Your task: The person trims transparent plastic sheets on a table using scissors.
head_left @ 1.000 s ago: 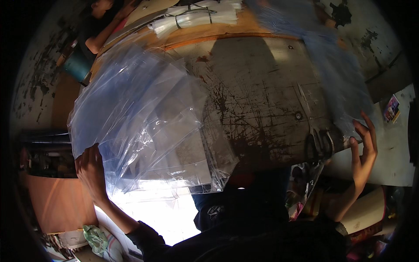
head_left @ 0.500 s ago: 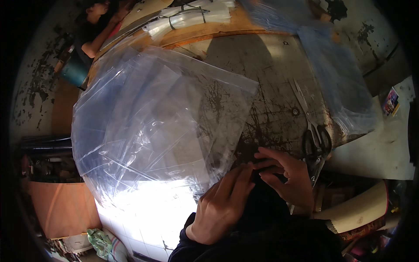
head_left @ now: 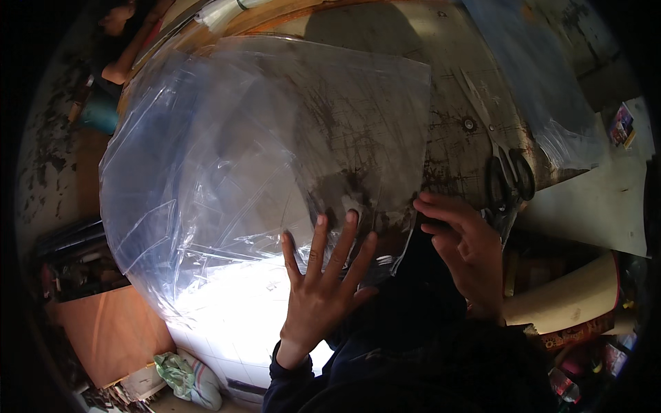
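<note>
A loose stack of clear plastic sheets (head_left: 241,138) spreads over the worn worktop and hangs past its near left edge. My left hand (head_left: 322,275) lies on the near part of the sheets, palm down with fingers spread. At the sheets' right edge is my right hand (head_left: 465,251), its fingers loosely bent and apart, fingertips close to the edge. Nothing shows in its grasp; whether it touches the plastic I cannot tell. Large scissors (head_left: 508,179) with black handles lie to the right of the sheets, blades pointing away from me.
More bluish plastic (head_left: 544,89) lies along the worktop's far right side. A pale board (head_left: 592,206) and a cream roll (head_left: 568,296) sit at the right. Another person (head_left: 120,62) is at the far left. An orange-brown panel (head_left: 113,334) and a sack (head_left: 203,382) stand low on the left.
My left hand has moved left and spread flat on the sheets. The top sheet's right edge has shifted right. My right hand has moved slightly away from my body, and the view has shifted.
</note>
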{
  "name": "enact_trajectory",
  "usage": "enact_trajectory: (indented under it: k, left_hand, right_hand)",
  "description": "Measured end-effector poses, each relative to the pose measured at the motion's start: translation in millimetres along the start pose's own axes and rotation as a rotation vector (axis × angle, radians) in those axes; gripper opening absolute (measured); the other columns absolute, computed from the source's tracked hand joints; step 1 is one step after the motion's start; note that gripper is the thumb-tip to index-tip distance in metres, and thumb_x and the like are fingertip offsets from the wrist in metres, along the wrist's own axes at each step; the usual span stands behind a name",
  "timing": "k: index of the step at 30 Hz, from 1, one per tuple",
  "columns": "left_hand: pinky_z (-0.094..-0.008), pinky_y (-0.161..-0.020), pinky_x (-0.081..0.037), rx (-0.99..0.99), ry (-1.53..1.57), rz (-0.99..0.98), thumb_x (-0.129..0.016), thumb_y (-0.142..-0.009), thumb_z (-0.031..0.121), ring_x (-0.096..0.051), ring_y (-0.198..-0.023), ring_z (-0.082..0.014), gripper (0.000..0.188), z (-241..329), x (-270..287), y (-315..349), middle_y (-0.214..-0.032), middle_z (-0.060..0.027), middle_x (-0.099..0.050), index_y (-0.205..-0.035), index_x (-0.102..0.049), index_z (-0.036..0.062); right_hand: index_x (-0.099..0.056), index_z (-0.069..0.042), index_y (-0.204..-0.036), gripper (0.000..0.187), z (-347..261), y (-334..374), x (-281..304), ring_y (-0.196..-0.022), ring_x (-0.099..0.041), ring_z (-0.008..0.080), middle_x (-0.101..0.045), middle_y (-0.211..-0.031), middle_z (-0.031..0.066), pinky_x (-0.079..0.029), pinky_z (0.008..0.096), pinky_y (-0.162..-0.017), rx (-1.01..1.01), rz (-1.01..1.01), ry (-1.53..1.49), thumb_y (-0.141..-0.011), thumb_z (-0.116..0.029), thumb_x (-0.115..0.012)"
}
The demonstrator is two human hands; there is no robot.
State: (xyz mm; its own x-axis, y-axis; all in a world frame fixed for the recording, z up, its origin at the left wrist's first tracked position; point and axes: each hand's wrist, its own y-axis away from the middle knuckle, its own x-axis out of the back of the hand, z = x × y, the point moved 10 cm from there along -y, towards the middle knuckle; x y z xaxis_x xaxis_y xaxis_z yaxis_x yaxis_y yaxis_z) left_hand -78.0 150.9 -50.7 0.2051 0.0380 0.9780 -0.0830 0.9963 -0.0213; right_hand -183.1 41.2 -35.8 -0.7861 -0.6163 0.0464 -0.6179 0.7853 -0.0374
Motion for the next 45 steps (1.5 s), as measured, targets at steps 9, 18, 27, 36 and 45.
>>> enact_trajectory:
  k: [9, 18, 27, 36, 45]
  left_hand:
    - [-0.0706, -0.094, 0.003, 0.148, 0.11, 0.08, -0.072, -0.054, 0.054, -0.014, -0.13, -0.0484, 0.094, 16.7, 4.6, -37.1, -0.142, -0.0229, -0.021, -0.128, -0.041, 0.0061]
    - [-0.0677, -0.094, 0.008, 0.177, 0.054, 0.023, -0.068, -0.063, 0.053, -0.001, -0.132, -0.048, 0.1, 22.1, -5.0, -40.8, -0.145, -0.0244, -0.01, -0.138, -0.024, 0.0064]
    - [-0.0693, -0.094, 0.005, 0.208, 0.083, -0.024, -0.067, -0.058, 0.06, 0.004, -0.132, -0.0467, 0.107, 21.5, -6.0, -40.5, -0.145, -0.0245, -0.008, -0.139, -0.022, 0.0065]
    - [-0.0695, -0.094, 0.005, 0.216, 0.077, 0.008, -0.066, -0.055, 0.066, 0.005, -0.133, -0.0449, 0.111, 19.8, -3.5, -38.6, -0.145, -0.0239, -0.006, -0.139, -0.023, 0.0072]
    - [-0.0713, -0.093, 0.001, 0.219, 0.101, -0.005, -0.071, -0.056, 0.057, 0.005, -0.133, -0.0446, 0.107, 19.7, -4.8, -38.8, -0.146, -0.0219, -0.007, -0.139, -0.024, 0.0089]
  right_hand:
    - [-0.056, 0.001, -0.102, 0.028, 26.4, 29.9, 8.8, -0.083, -0.064, 0.0168, -0.062, -0.087, 0.01, -0.051, 0.0253, -0.074, -0.158, 0.08, 0.267, -0.076, 0.001, -0.065]
    - [-0.057, -0.002, -0.091, 0.019, 51.1, 36.7, 13.8, -0.078, -0.064, 0.0146, -0.063, -0.084, 0.0082, -0.051, 0.0256, -0.068, -0.237, 0.193, 0.26, -0.076, -0.007, -0.068]
    - [-0.058, 0.002, -0.095, 0.014, 78.8, 41.8, 7.5, -0.073, -0.057, 0.0108, -0.06, -0.081, 0.0058, -0.047, 0.0237, -0.07, -0.5, 0.05, -0.268, -0.084, -0.007, -0.058]
    - [-0.057, 0.002, -0.094, 0.011, 65.5, 36.7, 5.6, -0.069, -0.053, 0.0091, -0.057, -0.076, 0.0043, -0.045, 0.0225, -0.064, -0.422, 0.012, -0.431, -0.086, -0.005, -0.054]
    - [-0.057, -0.001, -0.097, 0.014, 63.3, 42.7, 13.7, -0.075, -0.057, 0.0091, -0.059, -0.083, 0.0045, -0.046, 0.0228, -0.07, -0.432, 0.08, -0.041, -0.085, -0.007, -0.057]
